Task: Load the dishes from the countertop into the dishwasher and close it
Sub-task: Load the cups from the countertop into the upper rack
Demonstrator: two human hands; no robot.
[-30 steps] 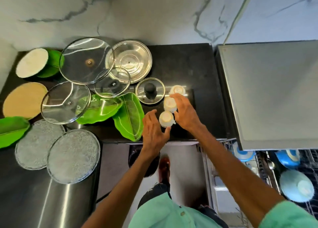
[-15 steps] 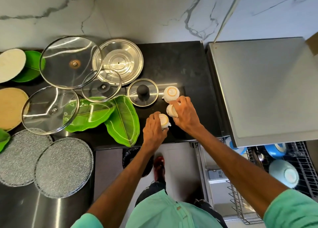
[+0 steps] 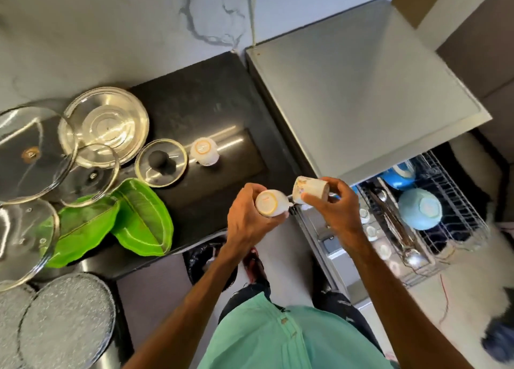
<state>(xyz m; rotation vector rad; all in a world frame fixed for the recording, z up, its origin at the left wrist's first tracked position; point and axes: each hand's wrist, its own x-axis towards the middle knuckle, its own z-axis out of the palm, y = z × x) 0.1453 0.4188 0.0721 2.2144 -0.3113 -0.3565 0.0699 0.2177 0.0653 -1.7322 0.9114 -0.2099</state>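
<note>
My left hand (image 3: 247, 215) grips a small white cup (image 3: 269, 203), bottom up, above the front edge of the black countertop (image 3: 200, 101). My right hand (image 3: 338, 206) holds a second white cup (image 3: 310, 189) tilted on its side, just right of the first. A third white cup (image 3: 204, 151) stands upside down on the counter. To the right the dishwasher's pulled-out wire rack (image 3: 456, 201) holds a light blue bowl (image 3: 420, 208), another blue dish (image 3: 399, 174) and cutlery (image 3: 395, 224).
Glass lids (image 3: 161, 162), a steel lid (image 3: 104, 123), two green leaf-shaped plates (image 3: 141, 221) and grey round plates (image 3: 66, 321) crowd the counter's left side. The dishwasher's grey top (image 3: 361, 104) overhangs the rack. A dark bin (image 3: 205, 260) sits on the floor below.
Both hands lifted their cups off the counter and moved right, toward the dishwasher rack. The view has swung right, so more of the rack shows.
</note>
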